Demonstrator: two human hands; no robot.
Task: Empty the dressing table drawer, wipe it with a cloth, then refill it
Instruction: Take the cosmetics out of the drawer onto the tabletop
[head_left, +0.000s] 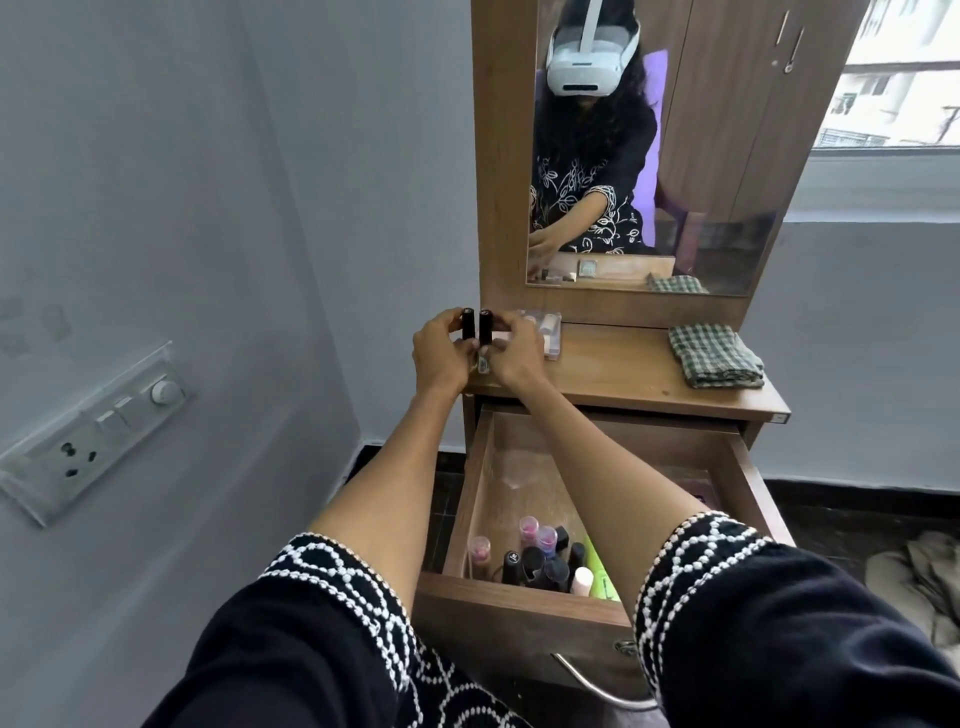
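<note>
Standing on the wooden tabletop (613, 369), two dark bottles (113, 330) are pinched by left hand (439, 353) and right hand (511, 353); checked cloth (714, 356) nearby, grey wall (208, 208) behind; no readable labels.
</note>
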